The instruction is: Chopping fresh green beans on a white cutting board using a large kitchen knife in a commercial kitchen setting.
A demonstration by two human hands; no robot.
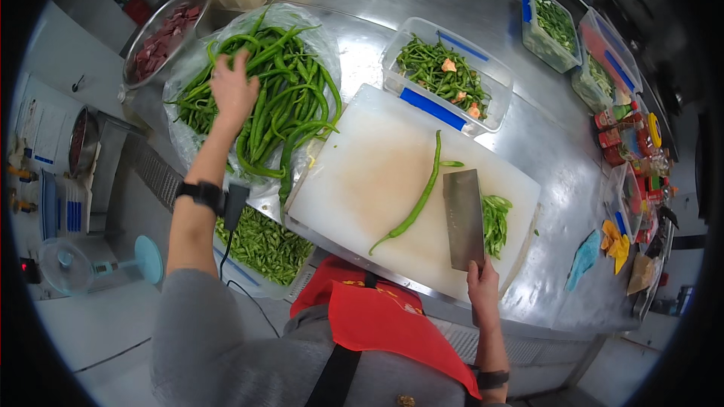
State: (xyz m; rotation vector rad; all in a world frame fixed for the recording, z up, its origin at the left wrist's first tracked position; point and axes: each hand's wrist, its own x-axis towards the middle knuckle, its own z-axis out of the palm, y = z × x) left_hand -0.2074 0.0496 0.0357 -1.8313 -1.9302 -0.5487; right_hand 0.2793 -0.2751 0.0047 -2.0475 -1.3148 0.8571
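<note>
Long green chili peppers (283,85) lie heaped in a clear plastic bag (325,25). My left hand (233,87) is at this heap with its fingers apart, and no pepper shows in its grasp. My right hand (483,288) grips the handle of a cleaver (464,217), whose broad blade lies over a white cutting board (350,181). Sliced green pepper (496,223) sits against the blade's right side. One whole pepper (421,203) rests left of the cleaver, and a small cut piece (451,164) lies above the blade.
A plastic box of pepper stems (452,76) stands behind the board. Below the bag is a container of cut peppers (266,246). A metal bowl of dark red chunks (167,39) is at upper left. Bottles (628,135) and cloths (582,260) line the right side.
</note>
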